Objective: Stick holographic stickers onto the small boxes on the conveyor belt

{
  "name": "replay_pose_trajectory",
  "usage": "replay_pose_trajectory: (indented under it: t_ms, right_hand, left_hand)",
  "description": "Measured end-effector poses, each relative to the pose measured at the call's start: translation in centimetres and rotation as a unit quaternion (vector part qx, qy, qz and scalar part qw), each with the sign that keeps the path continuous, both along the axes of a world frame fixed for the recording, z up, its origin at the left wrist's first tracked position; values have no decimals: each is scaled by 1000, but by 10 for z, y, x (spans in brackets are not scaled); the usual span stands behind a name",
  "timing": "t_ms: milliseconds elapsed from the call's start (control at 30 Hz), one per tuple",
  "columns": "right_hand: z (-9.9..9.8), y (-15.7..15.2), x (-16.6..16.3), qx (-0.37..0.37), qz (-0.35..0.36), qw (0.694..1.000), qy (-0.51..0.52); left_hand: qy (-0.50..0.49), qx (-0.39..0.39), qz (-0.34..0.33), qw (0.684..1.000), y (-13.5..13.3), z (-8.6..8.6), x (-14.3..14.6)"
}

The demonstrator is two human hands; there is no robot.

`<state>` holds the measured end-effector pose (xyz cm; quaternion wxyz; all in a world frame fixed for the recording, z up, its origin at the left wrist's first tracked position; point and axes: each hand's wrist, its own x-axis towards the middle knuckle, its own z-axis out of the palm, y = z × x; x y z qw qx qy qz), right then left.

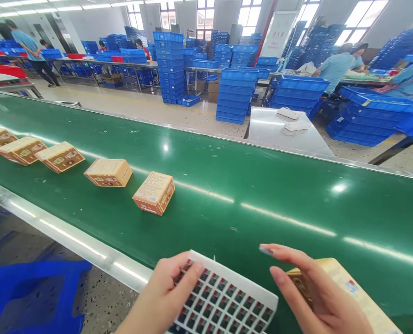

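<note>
My left hand (164,297) grips the near-left edge of a white tray (227,297) filled with small dark-and-red parts in a grid, thumb lying on top. My right hand (314,292) holds a tan cardboard box (355,292) at the bottom right, its fingers curled round the box's left end and the index finger stretched toward the tray. Both rest at the near edge of the green conveyor belt (262,199). Several tan boxes lie in a row on the belt, the nearest box (154,193) left of centre, another box (108,173) behind it.
A metal rail (70,239) edges the belt on my side; a blue stool (28,297) stands below left. Beyond the belt are a steel table (286,132), stacks of blue crates (236,95), and people at work in light-blue shirts (334,67).
</note>
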<state>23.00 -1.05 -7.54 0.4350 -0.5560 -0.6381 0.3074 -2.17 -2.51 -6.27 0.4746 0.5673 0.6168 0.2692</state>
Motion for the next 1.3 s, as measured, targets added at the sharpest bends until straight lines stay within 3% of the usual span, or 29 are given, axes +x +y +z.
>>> replay_pose_trajectory:
  t_ms: [67,133,200,300,400,533,667,800,933,1167,1300]
  right_hand:
    - [-13,9,9,-59,-15,998,6]
    - [-24,20,11,-95,-8,995,34]
    - [-30,34,5,-113,15,991,63]
    - [-32,54,-9,-127,58,987,75]
    - [-26,69,-24,-119,93,985,84]
    - [-14,78,-51,-122,117,974,149]
    - [-12,76,-83,-160,77,955,236]
    - [-25,62,-101,-197,21,925,323]
    - [-34,49,-98,-214,-23,912,350]
    - [-29,45,-85,-188,-38,938,290]
    - [-30,43,-80,-148,-62,961,227]
  left_hand:
    - [42,107,34,993,8,6,-27]
    - [134,216,50,966,21,8,-55]
    - [164,212,49,962,35,6,-78]
    - [108,138,26,984,49,-2,-92]
    - [83,116,-3,990,43,-4,-82]
    - [93,69,-60,991,12,1,-50]
    - [75,14,-111,991,-10,5,-22]
    - [68,34,-150,986,-12,2,-10]
    - [74,52,-174,981,-10,-3,-4]
    - [77,135,-197,968,-13,-29,8]
    - [88,144,-205,964,-14,-40,17]
